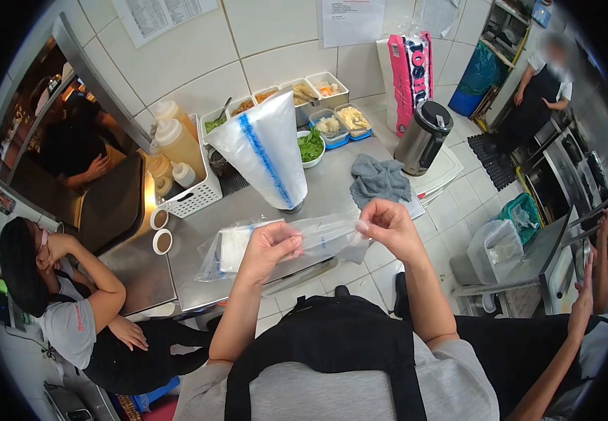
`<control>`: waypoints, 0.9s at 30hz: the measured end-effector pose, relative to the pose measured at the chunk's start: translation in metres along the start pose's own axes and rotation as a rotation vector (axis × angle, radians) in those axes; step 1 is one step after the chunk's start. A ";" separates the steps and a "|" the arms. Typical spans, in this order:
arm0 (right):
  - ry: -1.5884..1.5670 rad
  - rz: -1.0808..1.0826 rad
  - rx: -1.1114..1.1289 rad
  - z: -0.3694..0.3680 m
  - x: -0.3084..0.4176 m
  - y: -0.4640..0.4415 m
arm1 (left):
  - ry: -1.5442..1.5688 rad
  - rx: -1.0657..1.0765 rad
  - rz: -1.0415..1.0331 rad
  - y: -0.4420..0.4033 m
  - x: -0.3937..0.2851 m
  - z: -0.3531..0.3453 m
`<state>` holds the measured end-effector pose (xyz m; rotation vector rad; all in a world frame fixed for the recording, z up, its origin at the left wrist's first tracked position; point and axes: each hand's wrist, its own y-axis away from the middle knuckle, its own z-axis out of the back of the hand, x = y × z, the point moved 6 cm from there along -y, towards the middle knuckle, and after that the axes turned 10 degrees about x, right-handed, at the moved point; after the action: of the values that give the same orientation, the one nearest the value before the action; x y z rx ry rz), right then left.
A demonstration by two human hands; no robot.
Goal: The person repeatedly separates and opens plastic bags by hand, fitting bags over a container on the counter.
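A clear plastic sheet or bag (325, 235) with small blue print is stretched between my two hands, above the front edge of the steel counter. My left hand (274, 249) pinches its left end, and my right hand (386, 228) pinches the right end between thumb and fingers. Under and left of my left hand lies a flat clear packet with white contents (234, 247). Just beyond the sheet stands a large white plastic bag with a blue stripe (265, 151), its wide end upward. A crumpled grey cloth (380, 181) lies behind my right hand.
Squeeze bottles stand in a white basket (195, 198), near two cups of brown sauce (162, 242). Food tubs and a bowl of greens (310, 147) line the back. A steel jug (423, 138) stands right. People are at left, at far right and beyond the hatch.
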<state>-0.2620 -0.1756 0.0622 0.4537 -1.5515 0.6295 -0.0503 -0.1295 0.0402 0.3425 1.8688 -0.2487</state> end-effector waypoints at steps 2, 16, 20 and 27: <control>-0.023 0.022 -0.032 -0.010 0.020 -0.001 | 0.032 -0.012 0.022 0.000 0.002 -0.001; -0.044 -0.109 -0.023 -0.006 0.004 -0.002 | -0.893 -0.294 -0.439 0.003 -0.069 -0.040; -0.030 -0.114 0.071 -0.015 0.009 -0.006 | -1.312 0.083 -0.545 -0.011 -0.068 -0.078; 0.110 -0.009 0.004 0.003 0.027 -0.001 | -1.279 0.325 -0.355 -0.025 -0.041 -0.060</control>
<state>-0.2661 -0.1758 0.0891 0.4220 -1.4438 0.6405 -0.1002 -0.1372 0.0983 0.0129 0.5982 -0.7985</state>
